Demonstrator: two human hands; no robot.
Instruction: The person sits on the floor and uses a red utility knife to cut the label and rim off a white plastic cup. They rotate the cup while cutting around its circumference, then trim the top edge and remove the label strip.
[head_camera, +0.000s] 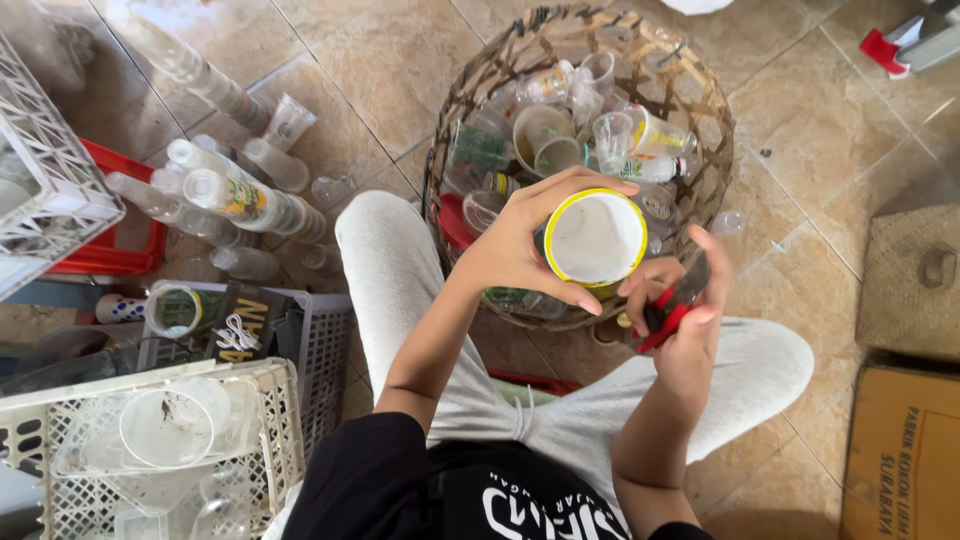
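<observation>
My left hand (522, 245) grips a plastic cup with a yellow rim (594, 238), its mouth turned up toward the camera. My right hand (678, 300) holds a red-handled cutter (662, 318) close against the cup's lower right side. Both hands hover over my lap, just in front of a woven wicker basket (700, 120) filled with several used clear plastic cups and bottles.
Clear plastic bottles (235, 195) lie on the tiled floor at left. White plastic crates (60, 190) and a grey one (320, 340) stand at left; one crate (270, 420) holds clear cups. Cardboard boxes (905, 440) sit at right.
</observation>
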